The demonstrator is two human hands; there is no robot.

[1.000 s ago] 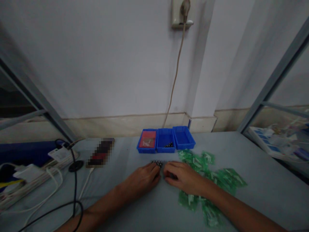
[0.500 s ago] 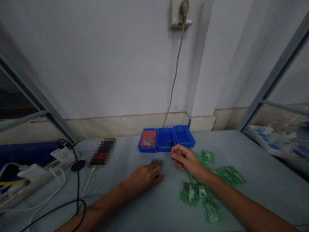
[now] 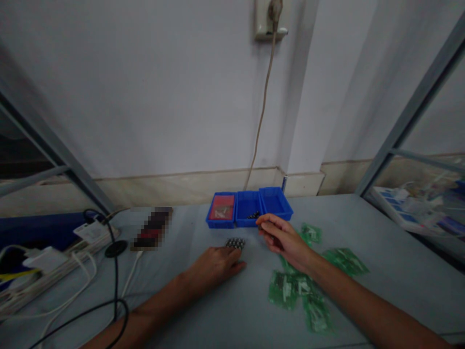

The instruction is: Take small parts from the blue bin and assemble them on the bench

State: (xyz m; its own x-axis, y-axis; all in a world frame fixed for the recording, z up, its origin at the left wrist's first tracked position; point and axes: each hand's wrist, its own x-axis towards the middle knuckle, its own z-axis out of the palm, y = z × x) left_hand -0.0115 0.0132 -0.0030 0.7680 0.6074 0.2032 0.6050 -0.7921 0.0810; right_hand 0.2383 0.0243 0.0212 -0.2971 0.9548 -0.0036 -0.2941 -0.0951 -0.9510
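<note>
My left hand point(image 3: 217, 263) rests on the table with its fingers stretched out, the fingertips touching a cluster of small round metallic pieces point(image 3: 235, 243). My right hand point(image 3: 281, 237) is held above the table just in front of the blue bins, thumb and fingers pinched together. Something small and dark may sit at its fingertips, too small to name. The middle blue bin point(image 3: 248, 223) has a few small dark shiny pieces point(image 3: 254, 215) in it. In the left blue bin point(image 3: 222, 225) lie a red sheet and a small clear bag point(image 3: 222, 212). The right blue bin point(image 3: 275, 201) shows its bare floor.
Green plastic packets point(image 3: 347, 261) lie around and under my right forearm. A phone-like blurred object point(image 3: 152, 229), a black cable point(image 3: 116, 271) and a power strip point(image 3: 47, 271) occupy the left side. A white box with clear bags point(image 3: 395, 208) stands far right, beyond a metal frame.
My right hand has shifted very slightly while staying pinched before the bins. My left hand stays at the metallic cluster. The whole view has moved a little.
</note>
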